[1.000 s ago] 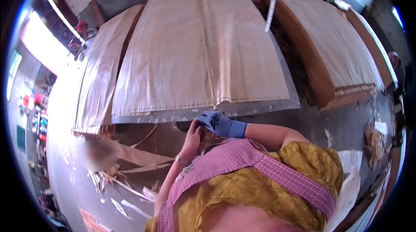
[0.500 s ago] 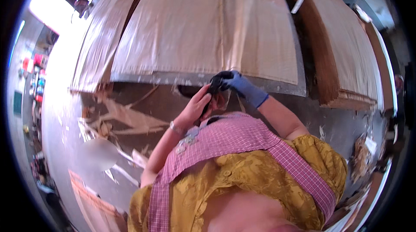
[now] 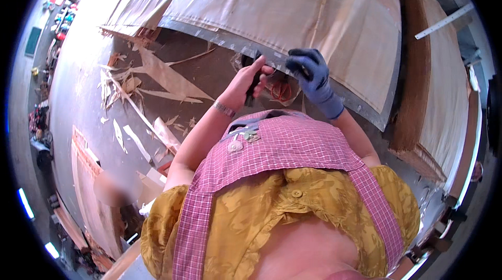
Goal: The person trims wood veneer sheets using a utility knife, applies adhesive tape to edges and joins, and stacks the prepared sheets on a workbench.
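Observation:
My bare left hand [image 3: 244, 85], a bracelet at its wrist, is closed around a dark, narrow item [image 3: 252, 87]; its kind I cannot make out. Beside it, a little apart, is my right hand [image 3: 312, 75] in a blue glove with dark fingers. Those fingers are loosely bent and apart, with nothing visible between them. Both hands are near the front edge of a broad stack of pale wood veneer sheets [image 3: 272, 13]. Below and between them, red loops [image 3: 280, 90] show, partly covered.
Torn veneer scraps [image 3: 162, 73] litter the floor to the left. At right stands another tall veneer stack [image 3: 434, 86] with a white strip [image 3: 444, 22] above it. More veneer sheets [image 3: 90, 191] are at the lower left. A grey edge [image 3: 355, 97] borders the middle stack.
My hands have come apart; before, both were together at the dark item. It stays in my left hand. The view has turned, showing more floor at the left.

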Tool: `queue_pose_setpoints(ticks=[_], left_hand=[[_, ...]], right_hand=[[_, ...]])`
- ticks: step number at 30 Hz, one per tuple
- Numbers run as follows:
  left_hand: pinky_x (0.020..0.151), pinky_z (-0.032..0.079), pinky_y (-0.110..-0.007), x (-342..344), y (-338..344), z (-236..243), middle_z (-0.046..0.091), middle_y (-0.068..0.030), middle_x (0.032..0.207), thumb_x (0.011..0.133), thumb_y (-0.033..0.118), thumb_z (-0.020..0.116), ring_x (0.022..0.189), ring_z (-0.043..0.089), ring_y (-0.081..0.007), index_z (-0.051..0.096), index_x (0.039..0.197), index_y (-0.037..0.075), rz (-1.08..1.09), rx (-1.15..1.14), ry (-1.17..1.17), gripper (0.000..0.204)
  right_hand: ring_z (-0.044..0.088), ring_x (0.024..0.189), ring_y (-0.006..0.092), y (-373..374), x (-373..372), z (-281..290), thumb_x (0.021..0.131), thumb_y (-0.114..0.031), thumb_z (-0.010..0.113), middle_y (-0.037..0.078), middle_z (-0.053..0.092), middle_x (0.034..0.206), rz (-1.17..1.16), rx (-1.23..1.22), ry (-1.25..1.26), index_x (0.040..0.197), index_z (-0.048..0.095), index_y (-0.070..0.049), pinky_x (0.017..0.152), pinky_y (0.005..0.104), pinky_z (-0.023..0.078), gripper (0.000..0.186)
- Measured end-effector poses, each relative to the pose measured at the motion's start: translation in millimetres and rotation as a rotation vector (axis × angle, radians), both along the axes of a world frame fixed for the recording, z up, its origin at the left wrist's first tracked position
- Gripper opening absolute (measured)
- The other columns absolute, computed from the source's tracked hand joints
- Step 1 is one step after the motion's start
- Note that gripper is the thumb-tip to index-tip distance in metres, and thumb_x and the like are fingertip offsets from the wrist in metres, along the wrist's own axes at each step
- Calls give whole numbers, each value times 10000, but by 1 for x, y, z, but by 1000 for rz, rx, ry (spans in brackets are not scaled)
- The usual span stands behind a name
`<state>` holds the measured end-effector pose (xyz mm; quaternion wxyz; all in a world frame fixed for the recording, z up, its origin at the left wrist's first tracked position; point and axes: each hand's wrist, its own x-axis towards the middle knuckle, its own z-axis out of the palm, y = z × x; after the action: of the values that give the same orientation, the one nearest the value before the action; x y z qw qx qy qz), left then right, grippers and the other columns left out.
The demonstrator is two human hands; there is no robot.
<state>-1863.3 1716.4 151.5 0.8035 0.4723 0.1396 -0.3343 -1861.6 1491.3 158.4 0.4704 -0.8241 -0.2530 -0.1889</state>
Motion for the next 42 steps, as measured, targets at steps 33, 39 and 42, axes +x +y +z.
queue_pose_setpoints(ticks=[33,39,42], left_hand=[[469,440,-218,-13,12,-32,536,0,721,1052,313,355,537,498,-74,495,1005,66,-235,195,-468,289],[530,466,-214,-11,8,-40,551,7,748,1050,318,362,596,527,-65,514,1016,64,-207,176,-474,298],[546,475,-212,-10,7,-40,556,10,755,1049,319,364,610,537,-61,520,1018,64,-205,195,-476,300]], right_hand=[[654,729,136,54,14,-27,890,-144,670,53,674,865,-5,985,978,1003,637,-27,668,269,550,166],[640,703,119,57,10,-23,887,-145,679,45,668,840,-74,941,919,967,635,-37,644,259,540,142],[619,672,107,59,12,-28,887,-150,686,34,656,814,-114,912,863,942,628,-44,612,249,518,132]])
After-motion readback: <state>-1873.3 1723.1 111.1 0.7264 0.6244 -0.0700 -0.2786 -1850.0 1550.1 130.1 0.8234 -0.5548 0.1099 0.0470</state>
